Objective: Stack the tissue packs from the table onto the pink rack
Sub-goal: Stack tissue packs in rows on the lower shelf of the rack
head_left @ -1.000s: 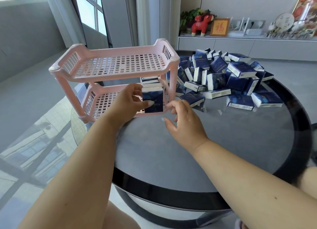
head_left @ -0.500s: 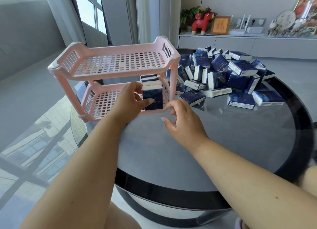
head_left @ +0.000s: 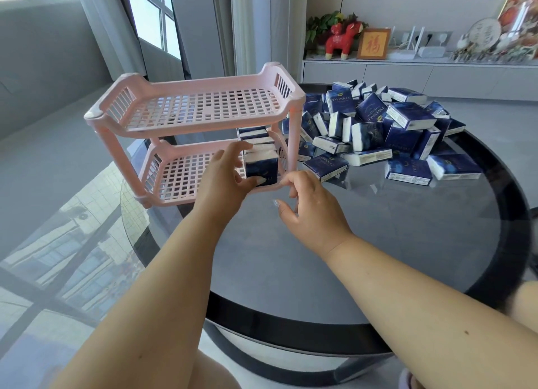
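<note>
A pink two-tier rack (head_left: 198, 117) stands at the left of the round table (head_left: 378, 243). Its top shelf is bare. On the lower shelf, at the right end, several dark blue tissue packs stand on edge in a row (head_left: 256, 144). My left hand (head_left: 224, 182) grips the nearest pack (head_left: 262, 167) in that row, thumb on its front face. My right hand (head_left: 308, 211) hovers just right of it by the rack's front corner, fingers loosely curled and holding nothing. A heap of blue tissue packs (head_left: 378, 123) lies behind and to the right of the rack.
The table has a dark glossy rim (head_left: 291, 330) and its near half is bare grey. Two loose packs (head_left: 407, 170) lie at the right edge of the heap. A sideboard with ornaments (head_left: 378, 48) stands behind. Windows and floor lie to the left.
My left hand has pushed the held pack further into the lower shelf against the row. My right hand has drawn slightly back from the pack.
</note>
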Demonstrator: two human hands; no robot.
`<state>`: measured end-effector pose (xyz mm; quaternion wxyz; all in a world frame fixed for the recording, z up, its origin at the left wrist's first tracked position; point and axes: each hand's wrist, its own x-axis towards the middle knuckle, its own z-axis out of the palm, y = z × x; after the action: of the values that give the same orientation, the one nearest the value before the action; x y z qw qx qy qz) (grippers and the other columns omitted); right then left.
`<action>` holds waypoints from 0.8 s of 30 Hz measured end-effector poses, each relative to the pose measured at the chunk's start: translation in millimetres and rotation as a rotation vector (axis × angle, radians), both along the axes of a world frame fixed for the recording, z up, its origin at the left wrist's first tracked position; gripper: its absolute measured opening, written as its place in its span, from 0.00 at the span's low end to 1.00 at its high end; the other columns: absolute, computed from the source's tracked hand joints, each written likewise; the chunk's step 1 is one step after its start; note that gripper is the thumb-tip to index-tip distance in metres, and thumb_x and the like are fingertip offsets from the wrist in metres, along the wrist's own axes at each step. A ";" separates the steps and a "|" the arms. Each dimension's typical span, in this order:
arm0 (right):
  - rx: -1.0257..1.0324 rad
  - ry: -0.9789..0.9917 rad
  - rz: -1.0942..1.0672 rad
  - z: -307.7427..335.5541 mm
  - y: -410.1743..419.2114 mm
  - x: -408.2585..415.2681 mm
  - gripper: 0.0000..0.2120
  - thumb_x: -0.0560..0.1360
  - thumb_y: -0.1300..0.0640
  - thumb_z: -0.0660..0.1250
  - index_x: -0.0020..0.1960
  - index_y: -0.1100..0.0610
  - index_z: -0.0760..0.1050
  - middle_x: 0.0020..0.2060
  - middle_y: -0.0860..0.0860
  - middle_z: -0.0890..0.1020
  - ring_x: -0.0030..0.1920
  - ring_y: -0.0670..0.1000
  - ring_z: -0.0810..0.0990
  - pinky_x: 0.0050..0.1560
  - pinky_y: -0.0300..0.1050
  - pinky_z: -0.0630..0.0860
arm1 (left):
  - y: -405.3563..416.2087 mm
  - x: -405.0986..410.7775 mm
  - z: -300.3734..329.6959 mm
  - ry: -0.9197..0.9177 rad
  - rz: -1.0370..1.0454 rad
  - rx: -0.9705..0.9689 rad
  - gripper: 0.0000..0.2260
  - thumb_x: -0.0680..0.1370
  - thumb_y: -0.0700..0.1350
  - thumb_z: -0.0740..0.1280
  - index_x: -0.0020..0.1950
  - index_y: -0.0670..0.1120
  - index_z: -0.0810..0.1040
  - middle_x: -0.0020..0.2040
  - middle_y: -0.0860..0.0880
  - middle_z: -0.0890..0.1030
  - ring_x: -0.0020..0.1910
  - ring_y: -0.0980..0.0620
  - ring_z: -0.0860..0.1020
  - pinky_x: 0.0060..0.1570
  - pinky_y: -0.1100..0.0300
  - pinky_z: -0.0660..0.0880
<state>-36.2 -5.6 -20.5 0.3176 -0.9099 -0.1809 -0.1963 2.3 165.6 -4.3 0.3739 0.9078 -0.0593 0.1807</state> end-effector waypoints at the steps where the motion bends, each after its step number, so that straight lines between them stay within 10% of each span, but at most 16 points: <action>1: -0.003 0.002 0.000 0.2 0.0 0.1 0.14 0.74 0.56 0.68 0.57 0.57 0.71 0.45 0.48 0.68 0.40 0.50 0.71 0.38 0.44 0.69 | -0.6 -0.8 -0.8 -0.003 0.007 0.014 0.23 0.72 0.44 0.75 0.64 0.54 0.71 0.51 0.51 0.73 0.36 0.57 0.74 0.37 0.66 0.69; 6: 0.017 0.025 0.000 0.2 0.1 0.6 0.13 0.74 0.56 0.67 0.57 0.56 0.70 0.45 0.47 0.68 0.42 0.51 0.73 0.40 0.46 0.71 | -2.2 -2.5 0.9 0.033 0.009 0.010 0.23 0.71 0.47 0.75 0.64 0.52 0.72 0.52 0.48 0.75 0.39 0.55 0.74 0.39 0.64 0.68; 12: 0.228 0.109 -0.076 -3.4 -7.6 6.2 0.09 0.75 0.54 0.67 0.52 0.51 0.69 0.39 0.42 0.69 0.37 0.44 0.70 0.38 0.42 0.68 | -11.3 -17.4 6.2 -0.097 0.154 0.103 0.29 0.72 0.57 0.72 0.69 0.50 0.69 0.65 0.46 0.70 0.66 0.45 0.66 0.65 0.51 0.65; 24: 0.479 0.119 -0.390 27.4 -84.2 33.1 0.06 0.76 0.51 0.64 0.48 0.53 0.71 0.41 0.50 0.75 0.42 0.51 0.74 0.41 0.44 0.67 | -96.7 -50.9 3.9 -0.371 -0.149 0.071 0.14 0.79 0.52 0.60 0.54 0.42 0.76 0.51 0.48 0.74 0.49 0.47 0.74 0.50 0.55 0.72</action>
<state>-3.0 -89.8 6.9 0.4891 -0.8367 0.0672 -0.2371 -48.6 68.8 -0.4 0.3367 0.8646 -0.2005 0.3144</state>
